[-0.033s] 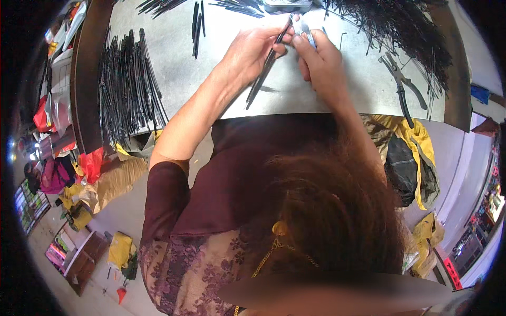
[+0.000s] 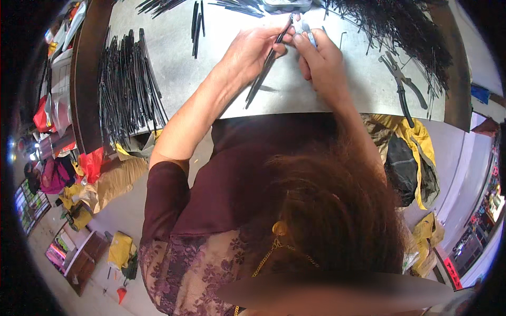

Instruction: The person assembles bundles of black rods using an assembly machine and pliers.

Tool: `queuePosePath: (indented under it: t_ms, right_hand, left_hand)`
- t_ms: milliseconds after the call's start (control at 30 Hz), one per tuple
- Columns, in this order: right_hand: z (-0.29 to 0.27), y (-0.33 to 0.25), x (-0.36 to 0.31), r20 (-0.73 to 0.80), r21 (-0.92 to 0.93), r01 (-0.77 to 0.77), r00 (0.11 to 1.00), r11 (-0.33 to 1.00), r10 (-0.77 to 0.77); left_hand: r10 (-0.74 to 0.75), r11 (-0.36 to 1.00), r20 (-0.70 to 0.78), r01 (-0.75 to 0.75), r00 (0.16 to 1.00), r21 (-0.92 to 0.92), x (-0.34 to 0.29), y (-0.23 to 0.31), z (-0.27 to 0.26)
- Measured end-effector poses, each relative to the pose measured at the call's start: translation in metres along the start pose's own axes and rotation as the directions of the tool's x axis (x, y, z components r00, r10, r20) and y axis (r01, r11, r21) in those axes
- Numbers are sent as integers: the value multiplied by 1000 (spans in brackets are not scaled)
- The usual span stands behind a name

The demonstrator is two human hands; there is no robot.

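Note:
My left hand (image 2: pixel 251 48) is closed around a pair of thin black strips (image 2: pixel 261 80), held together and slanting down toward the table's near edge. Their upper end is pinched between thumb and fingers. Close beside it, my right hand (image 2: pixel 325 59) is closed on a small pale-blue and silver tool (image 2: pixel 311 38), whose exact kind I cannot make out. The tool's silver end meets the upper end of the strips, or lies very near it; fingers partly hide the spot. Both hands are over the light grey table (image 2: pixel 211 68).
A row of black strips (image 2: pixel 129 87) lies at the left, with a few more (image 2: pixel 197 29) nearer the middle. A tangled black heap (image 2: pixel 395 31) fills the far right. Dark-handled pliers (image 2: pixel 403 84) overhang the near edge. A grey container (image 2: pixel 287 5) stands at the back.

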State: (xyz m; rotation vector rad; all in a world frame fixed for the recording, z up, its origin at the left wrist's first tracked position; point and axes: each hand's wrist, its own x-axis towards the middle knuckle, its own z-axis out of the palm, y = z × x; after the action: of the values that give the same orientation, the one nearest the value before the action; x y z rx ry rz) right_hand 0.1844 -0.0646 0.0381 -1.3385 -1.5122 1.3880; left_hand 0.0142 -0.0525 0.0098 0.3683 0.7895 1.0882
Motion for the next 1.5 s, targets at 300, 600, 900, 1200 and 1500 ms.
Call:
queuePosePath:
  t_ms: [300, 600, 900, 1200, 1500]
  right_hand:
    - [-12, 12, 13, 34, -37, 53, 998, 998, -52]
    - [-5, 28, 36, -65, -471, 480, 817, 740, -572]
    - [-14, 18, 35, 134, 177, -34, 991, 984, 10]
    - [-36, 13, 29, 232, 179, -85, 972, 980, 42]
    - [-79, 55, 57, 101, -358, 826, 498, 436, -861]
  left_hand:
    - [81, 988, 57, -88, 995, 127, 4, 0, 4]
    - [123, 990, -45, -120, 991, 72, 15, -8, -8]
    - [155, 985, -90, -147, 984, 88, 13, -7, -1]
    - [168, 858, 4, -148, 986, 492, -15, 17, 2]
    - [20, 603, 71, -69, 997, 795, -61, 41, -5]
